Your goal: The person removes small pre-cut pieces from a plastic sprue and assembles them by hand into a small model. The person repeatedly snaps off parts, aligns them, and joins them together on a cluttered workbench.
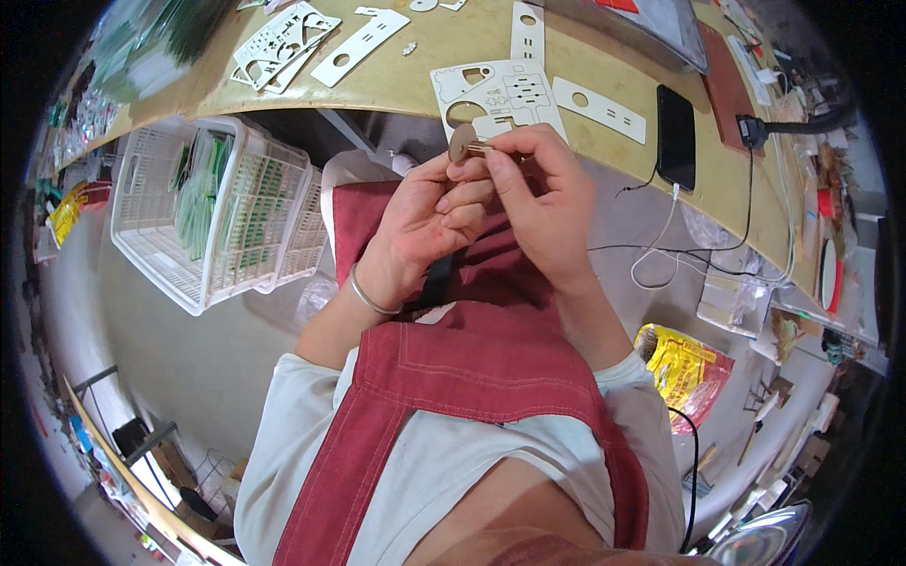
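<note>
Both hands meet in front of my body, just short of the table's near edge. Between its thumb and fingers, my left hand point(420, 222) grips a small flat brown disc point(461, 143), seen tilted. My right hand point(552, 193) pinches a thin narrow piece point(478, 148) against the disc's side; whether the two are joined I cannot tell. Just beyond my fingers lies a white die-cut sheet point(547, 99) with slots and a large round opening. White strips with holes lie around it, one panel point(599, 110) to the right and another point(359, 49) to the left.
A black phone point(676, 141) on a white cable lies at the right of the yellowish table point(396, 80). More cut-out sheets point(283, 42) lie at the far left. White plastic crates point(212, 274) with green-printed bags stand on the floor at left; a yellow-red bag point(684, 373) lies at right.
</note>
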Tool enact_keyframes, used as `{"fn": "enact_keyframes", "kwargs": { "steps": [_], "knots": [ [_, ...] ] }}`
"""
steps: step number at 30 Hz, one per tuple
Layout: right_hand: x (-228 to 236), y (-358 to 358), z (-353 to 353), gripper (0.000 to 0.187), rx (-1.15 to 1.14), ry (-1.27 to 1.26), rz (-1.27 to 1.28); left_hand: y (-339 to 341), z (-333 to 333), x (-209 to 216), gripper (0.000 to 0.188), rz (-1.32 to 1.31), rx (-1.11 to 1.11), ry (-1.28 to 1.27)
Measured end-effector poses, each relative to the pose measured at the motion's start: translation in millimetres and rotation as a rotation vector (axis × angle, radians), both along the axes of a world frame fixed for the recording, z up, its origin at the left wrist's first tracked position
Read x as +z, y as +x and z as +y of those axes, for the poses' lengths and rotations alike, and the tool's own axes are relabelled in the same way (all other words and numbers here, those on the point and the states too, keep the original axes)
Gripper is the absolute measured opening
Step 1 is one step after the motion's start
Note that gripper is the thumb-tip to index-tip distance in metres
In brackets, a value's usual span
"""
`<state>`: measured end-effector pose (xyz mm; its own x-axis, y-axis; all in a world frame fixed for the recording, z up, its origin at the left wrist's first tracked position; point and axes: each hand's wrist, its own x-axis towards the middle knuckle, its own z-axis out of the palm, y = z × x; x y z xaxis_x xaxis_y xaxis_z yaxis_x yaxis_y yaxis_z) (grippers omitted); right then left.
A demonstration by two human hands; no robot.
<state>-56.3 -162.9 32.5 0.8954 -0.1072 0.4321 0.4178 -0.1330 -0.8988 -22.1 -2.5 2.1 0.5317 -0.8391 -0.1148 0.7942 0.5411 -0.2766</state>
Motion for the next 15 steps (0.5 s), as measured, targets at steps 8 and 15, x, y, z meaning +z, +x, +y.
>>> {"fn": "enact_keyframes", "kwargs": {
  "steps": [8, 15],
  "knots": [
    [7, -4, 2, 0.009, -0.033, -0.138, 0.039, -4, -3, 2, 0.024, 0.077, 0.021, -0.028],
    [1, -2, -4, 0.015, -0.087, -0.304, -0.171, -8, -3, 7, 0.029, 0.091, -0.003, 0.012]
  ]
}}
